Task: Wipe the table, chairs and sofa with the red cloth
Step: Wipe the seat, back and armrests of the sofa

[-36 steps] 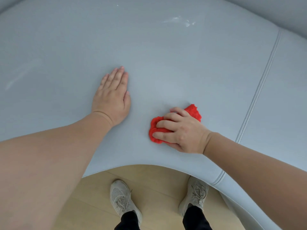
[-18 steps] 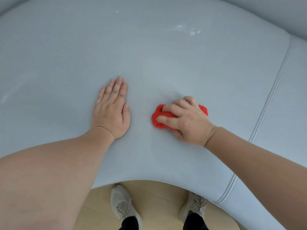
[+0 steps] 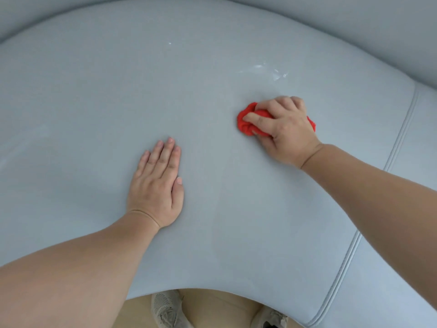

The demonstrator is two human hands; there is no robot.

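Note:
The pale grey-blue sofa seat (image 3: pixel 99 95) fills most of the head view. My right hand (image 3: pixel 283 131) grips the bunched red cloth (image 3: pixel 246 125) and presses it onto the seat, right of centre. Only the cloth's left part and a strip at the right show from under my fingers. My left hand (image 3: pixel 157 185) lies flat on the seat with straight fingers, lower and to the left of the cloth, holding nothing.
A stitched seam (image 3: pixel 399 136) runs down the right side between two cushions. Whitish smears (image 3: pixel 272 73) mark the seat beyond the cloth. The sofa back (image 3: pixel 354 27) rises at the top. My shoes (image 3: pixel 165 308) stand on a light wooden floor at the front edge.
My right hand has slid the red cloth away from the front edge, farther up the seat toward the whitish smears. My left hand stayed flat in place.

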